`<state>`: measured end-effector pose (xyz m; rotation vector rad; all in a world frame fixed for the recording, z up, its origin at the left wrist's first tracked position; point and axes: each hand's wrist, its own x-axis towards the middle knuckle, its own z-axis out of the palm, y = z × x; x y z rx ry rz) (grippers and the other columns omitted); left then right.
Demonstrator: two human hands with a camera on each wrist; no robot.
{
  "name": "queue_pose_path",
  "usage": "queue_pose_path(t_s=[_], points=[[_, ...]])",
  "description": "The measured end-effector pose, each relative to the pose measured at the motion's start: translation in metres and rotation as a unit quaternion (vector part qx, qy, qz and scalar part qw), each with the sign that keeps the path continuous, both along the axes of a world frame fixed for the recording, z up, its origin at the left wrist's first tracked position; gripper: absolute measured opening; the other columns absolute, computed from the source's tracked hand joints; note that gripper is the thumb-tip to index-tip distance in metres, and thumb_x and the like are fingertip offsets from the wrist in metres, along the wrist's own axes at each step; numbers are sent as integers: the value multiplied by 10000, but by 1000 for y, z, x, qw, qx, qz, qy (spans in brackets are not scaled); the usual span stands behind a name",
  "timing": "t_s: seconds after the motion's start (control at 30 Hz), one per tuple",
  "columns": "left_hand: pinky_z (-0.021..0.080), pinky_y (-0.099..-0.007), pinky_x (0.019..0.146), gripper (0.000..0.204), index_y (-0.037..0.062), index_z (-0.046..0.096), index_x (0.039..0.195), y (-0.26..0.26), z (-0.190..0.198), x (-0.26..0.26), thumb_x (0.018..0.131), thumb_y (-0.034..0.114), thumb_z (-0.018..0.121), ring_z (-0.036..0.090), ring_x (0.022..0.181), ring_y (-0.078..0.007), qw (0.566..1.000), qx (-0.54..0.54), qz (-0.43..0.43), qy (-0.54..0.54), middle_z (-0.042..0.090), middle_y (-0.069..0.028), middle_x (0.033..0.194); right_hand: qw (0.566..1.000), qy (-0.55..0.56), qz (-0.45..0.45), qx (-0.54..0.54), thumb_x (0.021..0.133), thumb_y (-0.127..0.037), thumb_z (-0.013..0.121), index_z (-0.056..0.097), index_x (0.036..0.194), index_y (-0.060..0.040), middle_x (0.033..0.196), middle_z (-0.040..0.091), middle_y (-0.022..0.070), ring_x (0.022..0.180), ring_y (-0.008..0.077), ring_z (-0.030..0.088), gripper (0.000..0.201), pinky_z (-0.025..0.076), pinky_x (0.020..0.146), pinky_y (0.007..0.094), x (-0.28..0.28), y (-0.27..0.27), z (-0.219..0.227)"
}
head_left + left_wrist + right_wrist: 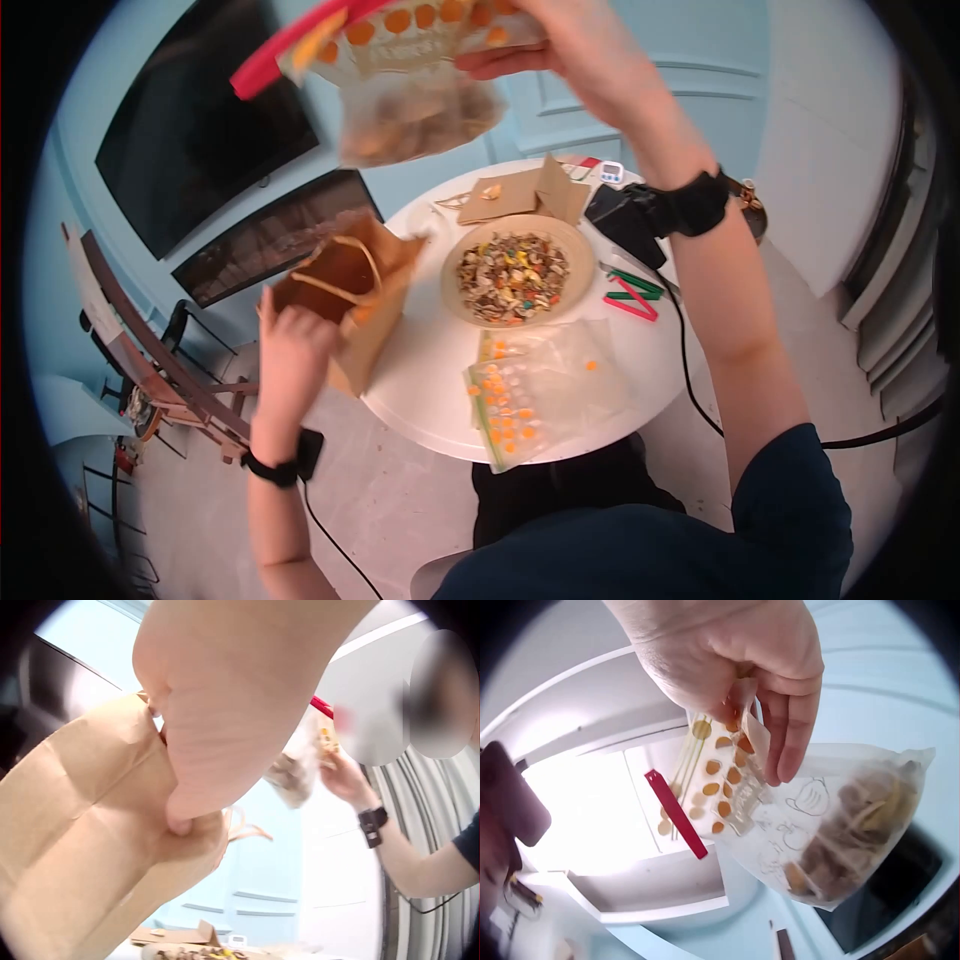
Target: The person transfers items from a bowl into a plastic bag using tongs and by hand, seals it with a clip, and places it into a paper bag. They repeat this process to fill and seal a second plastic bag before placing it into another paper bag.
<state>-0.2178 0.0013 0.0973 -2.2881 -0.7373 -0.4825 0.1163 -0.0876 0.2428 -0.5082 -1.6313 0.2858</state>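
High over the table, my right hand [575,60] pinches a clear bag with orange dots [420,110]. In the right wrist view the bag [847,832] holds brownish pieces, and a red clip [676,815] is across its dotted end, beside the hand [742,667]. At the left edge of the table my left hand [295,360] grips the rim of a brown paper bag [385,320] with twisted handles. The left wrist view shows the thumb of that hand [217,705] outside the paper bag [97,825]; its other fingers are hidden.
A round bowl [588,262] of mixed small pieces sits mid-table. Flat dotted bags [540,390] lie in front, green and pink clips [635,292] to the right. Behind are folded brown paper [505,195], a white timer [611,172] and a black object [625,225]. Cables hang from both wrists.
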Motion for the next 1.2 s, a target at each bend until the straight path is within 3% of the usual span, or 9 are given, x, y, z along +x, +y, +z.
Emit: queue_pose_path(t_s=[0.13,0.37,0.53,0.67,0.8,0.9,1.1,1.17,1.2], points=[[255,-545,1091,28,73,564,748,77,1,17,754,74,591,560,836,-234,995,7,-35,-94,556,-56,736,968,-100,-189,-134,887,-194,467,622,898,40,821,650,98,629,164,670,281,528,558,250,25,-40,-19],[283,-519,1073,147,68,615,941,152,-38,40,797,98,628,553,985,-288,972,-29,-64,-223,626,-80,946,864,-191,-209,-416,871,-152,456,568,822,35,640,593,85,563,171,661,223,520,521,280,42,-70,-89],[366,-436,986,400,52,572,1151,77,-32,68,774,129,681,522,1074,-329,930,15,-168,-326,584,-128,1154,841,-217,-142,-475,887,-176,467,576,895,21,699,592,73,593,151,659,225,528,536,258,27,-74,-120],[467,-359,809,387,85,642,1109,-9,-56,80,767,247,725,587,902,-264,823,-445,-280,-214,651,-97,969,840,-199,-57,-502,911,-232,488,581,926,-8,720,581,51,616,136,653,244,525,538,248,32,-41,-175],[480,-332,731,353,55,642,1049,-51,-63,91,746,204,745,597,814,-254,875,-396,-215,-181,659,-87,889,821,-202,-30,-533,921,-256,490,581,890,-12,708,577,38,634,119,649,262,518,534,246,28,-30,-185],[476,-301,706,255,22,634,982,-47,-73,93,772,135,723,604,770,-213,872,-405,-173,-212,659,-75,843,835,-240,-69,-491,910,-250,505,585,854,-14,700,586,49,648,147,643,256,518,568,289,29,-32,-186],[471,-246,682,135,-16,577,973,-40,-83,93,897,96,588,607,762,-104,726,-602,-169,-287,643,-51,813,824,-345,-249,-375,869,-245,562,622,929,-30,828,637,126,710,279,618,231,484,666,374,25,-41,-190],[484,-243,663,136,-24,541,999,-45,-82,96,922,88,540,611,734,-101,727,-608,-128,-293,640,-55,807,877,-351,-329,12,866,-221,574,614,1014,-37,950,634,139,759,293,618,239,483,674,369,14,-34,-202],[484,-243,663,136,-24,541,999,-47,-83,97,922,88,540,611,734,-101,727,-607,-129,-293,640,-55,807,877,-351,-329,13,866,-221,574,614,1014,-37,950,634,139,759,293,618,239,483,674,369,8,-30,-203]])
